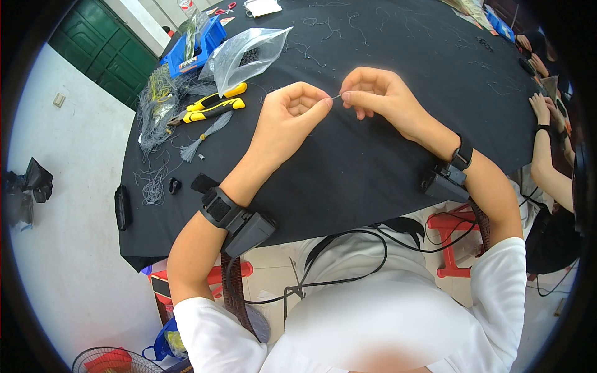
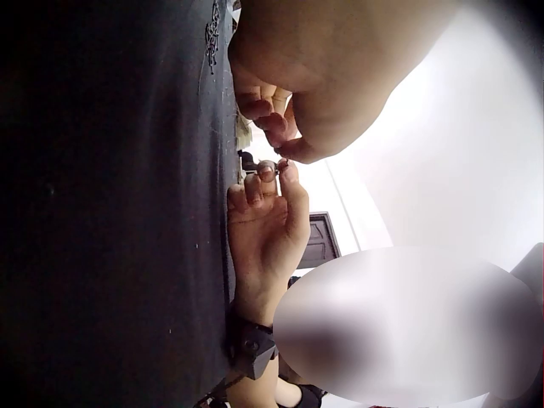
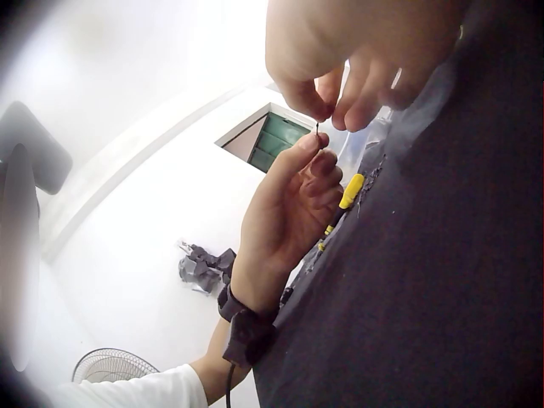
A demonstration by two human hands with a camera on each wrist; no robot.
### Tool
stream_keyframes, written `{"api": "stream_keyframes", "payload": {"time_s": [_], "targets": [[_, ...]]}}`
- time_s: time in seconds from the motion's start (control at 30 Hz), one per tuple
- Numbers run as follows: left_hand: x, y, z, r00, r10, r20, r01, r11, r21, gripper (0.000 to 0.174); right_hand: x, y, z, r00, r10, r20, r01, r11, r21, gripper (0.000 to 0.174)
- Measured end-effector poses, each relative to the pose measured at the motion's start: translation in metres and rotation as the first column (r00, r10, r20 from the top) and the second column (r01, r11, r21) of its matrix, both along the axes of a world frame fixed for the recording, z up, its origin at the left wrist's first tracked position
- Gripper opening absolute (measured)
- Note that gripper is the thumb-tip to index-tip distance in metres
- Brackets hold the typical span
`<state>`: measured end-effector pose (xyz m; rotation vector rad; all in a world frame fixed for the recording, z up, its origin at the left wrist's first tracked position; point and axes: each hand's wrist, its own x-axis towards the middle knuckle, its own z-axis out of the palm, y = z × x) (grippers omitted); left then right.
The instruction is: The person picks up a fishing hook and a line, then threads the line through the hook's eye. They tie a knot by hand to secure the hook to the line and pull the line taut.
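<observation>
Over the black-covered table, my left hand (image 1: 289, 121) pinches one end of a thin, short grey strand (image 1: 336, 96) between thumb and forefinger. My right hand (image 1: 388, 102) pinches its other end, fingertips close to those of the left. In the right wrist view the strand (image 3: 318, 127) shows as a dark thread spanning the small gap between both sets of fingertips. Left of the left hand lie pliers (image 1: 216, 110) with yellow and black handles. Beside them is a tied bundle of grey strands (image 1: 213, 132).
Behind the pliers stand an open clear plastic bag (image 1: 264, 53) with dark bits inside and a blue bin (image 1: 213, 37). A tangled heap of strands (image 1: 151, 112) covers the left edge. Another person's hand (image 1: 540, 109) rests at the table's right. Cables (image 1: 348, 233) hang before my lap.
</observation>
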<state>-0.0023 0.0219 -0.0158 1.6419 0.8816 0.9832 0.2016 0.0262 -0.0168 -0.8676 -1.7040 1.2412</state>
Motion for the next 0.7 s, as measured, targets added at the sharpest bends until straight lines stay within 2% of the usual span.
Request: {"api": "stream_keyframes", "payload": {"time_s": [0.3,0.4,0.7], "targets": [[0.0001,0.0011,-0.0016,1.0,0.022,0.001,-0.022,1.0,0.016,0.014,0.0002,0.0006,-0.0003,1.0,0.03,0.007,-0.029,0.999,-0.017,0.012],[0.0038,0.0011,-0.003,0.997,0.037,0.072,-0.042,0.997,0.06,0.012,0.0003,0.0011,-0.001,1.0,0.028,0.014,-0.028,0.999,-0.02,0.012],[0.0042,0.0003,-0.002,0.994,0.054,0.097,-0.06,0.996,0.061,0.013,-0.0004,0.0007,-0.001,0.999,0.043,0.013,-0.043,0.999,-0.021,0.012]]}}
